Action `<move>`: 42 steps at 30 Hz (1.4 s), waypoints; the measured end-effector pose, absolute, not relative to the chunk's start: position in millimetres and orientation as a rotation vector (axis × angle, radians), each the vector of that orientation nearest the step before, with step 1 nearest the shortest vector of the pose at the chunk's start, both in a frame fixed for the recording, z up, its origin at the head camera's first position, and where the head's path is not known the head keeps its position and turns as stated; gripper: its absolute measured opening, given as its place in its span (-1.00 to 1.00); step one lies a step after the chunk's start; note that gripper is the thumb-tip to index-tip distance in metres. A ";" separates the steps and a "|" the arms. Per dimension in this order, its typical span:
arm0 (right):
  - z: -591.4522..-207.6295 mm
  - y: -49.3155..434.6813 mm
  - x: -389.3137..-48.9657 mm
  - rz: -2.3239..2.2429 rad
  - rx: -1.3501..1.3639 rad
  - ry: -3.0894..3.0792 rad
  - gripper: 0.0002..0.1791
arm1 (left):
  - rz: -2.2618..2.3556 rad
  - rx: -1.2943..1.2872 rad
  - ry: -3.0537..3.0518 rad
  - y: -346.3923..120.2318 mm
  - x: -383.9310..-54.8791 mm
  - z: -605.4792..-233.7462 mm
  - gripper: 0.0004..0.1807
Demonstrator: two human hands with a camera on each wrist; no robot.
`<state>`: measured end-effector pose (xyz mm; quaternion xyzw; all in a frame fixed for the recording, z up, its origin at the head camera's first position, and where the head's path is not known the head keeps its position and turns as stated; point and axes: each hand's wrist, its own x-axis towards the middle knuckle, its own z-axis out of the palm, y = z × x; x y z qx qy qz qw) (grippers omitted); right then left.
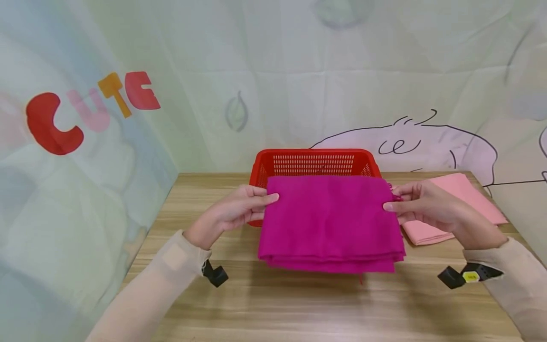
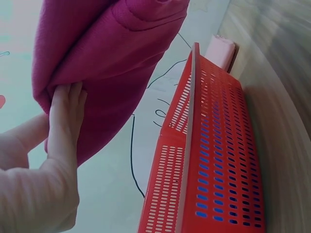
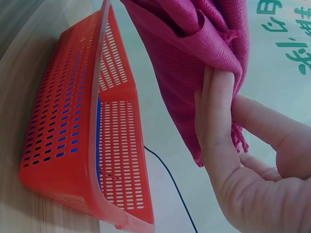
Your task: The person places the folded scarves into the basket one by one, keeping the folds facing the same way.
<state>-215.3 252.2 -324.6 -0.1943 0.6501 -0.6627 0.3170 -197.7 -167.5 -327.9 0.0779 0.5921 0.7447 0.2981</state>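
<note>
A folded magenta scarf [image 1: 329,221] with a fringe at its right side is held up in front of the red basket [image 1: 316,153]. My left hand [image 1: 239,207] pinches its upper left edge, thumb on the near face. At the upper right edge my right hand [image 1: 431,206] pinches it the same way. In the left wrist view the fingers [image 2: 65,116] lie against the underside of the scarf [image 2: 112,63]. The right wrist view shows the fringe [image 3: 238,138] hanging beside my fingers [image 3: 216,111]. The scarf hides much of the basket in the head view.
A folded pink cloth [image 1: 466,197] lies on the wooden table [image 1: 299,313], right of the basket. Something blue [image 3: 98,145] is inside the basket, partly seen through its holes. A printed curtain [image 1: 278,104] hangs behind and at the left.
</note>
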 end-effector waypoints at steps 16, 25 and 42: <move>-315.8 248.1 -233.0 -1.703 -0.549 1.742 -0.70 | 2.019 0.202 1.590 -169.5 -210.4 -324.9 -0.76; -316.5 248.1 -242.3 -1.745 -0.596 1.659 -0.67 | 2.022 0.194 1.605 -169.9 -216.3 -323.2 -0.71; -312.9 245.0 -251.8 -1.759 -0.558 1.703 -0.71 | 1.993 0.159 1.642 -172.9 -231.8 -322.1 -0.77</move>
